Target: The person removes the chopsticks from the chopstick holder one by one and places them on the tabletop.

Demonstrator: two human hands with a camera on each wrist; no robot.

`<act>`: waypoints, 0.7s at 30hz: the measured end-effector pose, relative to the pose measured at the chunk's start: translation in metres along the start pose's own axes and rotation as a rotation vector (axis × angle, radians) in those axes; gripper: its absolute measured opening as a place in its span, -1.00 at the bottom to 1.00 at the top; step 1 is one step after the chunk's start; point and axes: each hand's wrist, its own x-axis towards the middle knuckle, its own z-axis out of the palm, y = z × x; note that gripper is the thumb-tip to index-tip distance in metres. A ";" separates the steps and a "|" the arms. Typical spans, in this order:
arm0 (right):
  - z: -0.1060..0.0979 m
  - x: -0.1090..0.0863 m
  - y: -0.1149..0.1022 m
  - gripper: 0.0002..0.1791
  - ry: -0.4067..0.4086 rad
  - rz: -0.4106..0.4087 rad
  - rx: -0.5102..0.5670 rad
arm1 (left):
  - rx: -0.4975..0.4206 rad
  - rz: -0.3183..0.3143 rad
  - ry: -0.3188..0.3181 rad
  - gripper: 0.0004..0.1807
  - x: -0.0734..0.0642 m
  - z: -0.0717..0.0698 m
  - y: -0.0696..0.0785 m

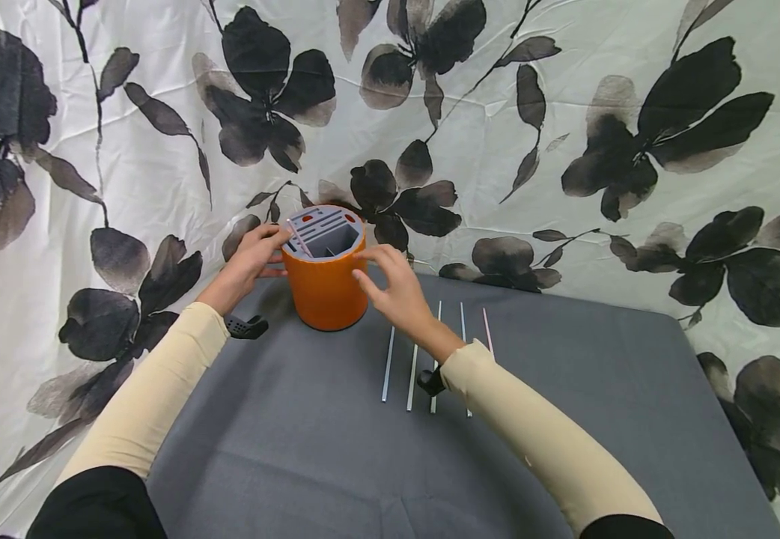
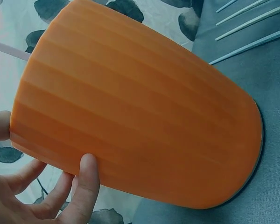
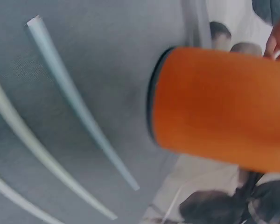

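Observation:
An orange pencil cup [image 1: 328, 296] with a grey slotted insert on top stands upright near the table's back edge. One pink stick [image 1: 300, 241] leans in its opening and juts above the rim. My left hand [image 1: 247, 258] is at the cup's left side; in the left wrist view its fingers [image 2: 87, 177] are spread, with one tip against the ribbed orange wall. Beside the right rim is my right hand [image 1: 397, 288], its fingers loosely bent and holding nothing; whether the fingertips touch the cup I cannot tell. Several thin sticks [image 1: 388, 367] lie right of the cup.
The sticks lie roughly parallel on the grey table [image 1: 309, 449], partly under my right forearm; one is pink [image 1: 487, 329], the others pale blue or whitish. A floral curtain [image 1: 511, 150] hangs behind the table. Black wrist cameras [image 1: 247, 327] hang below both wrists.

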 end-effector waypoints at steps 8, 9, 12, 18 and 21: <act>0.021 0.026 -0.021 -0.64 0.003 -0.031 -0.148 | -0.008 0.002 0.002 -0.32 0.000 0.001 0.001; 0.024 0.028 -0.022 -0.63 0.002 -0.024 -0.182 | -0.009 0.003 0.004 -0.32 0.000 0.001 0.001; 0.030 0.035 -0.023 -0.59 -0.019 -0.008 -0.260 | -0.005 0.005 0.005 -0.30 0.000 0.002 0.001; 0.040 0.048 -0.029 -0.50 -0.121 0.024 -0.376 | -0.003 0.016 0.006 -0.28 -0.004 0.001 -0.001; 0.044 0.054 -0.034 -0.52 -0.181 0.051 -0.433 | 0.000 0.022 -0.002 -0.27 -0.005 0.000 -0.002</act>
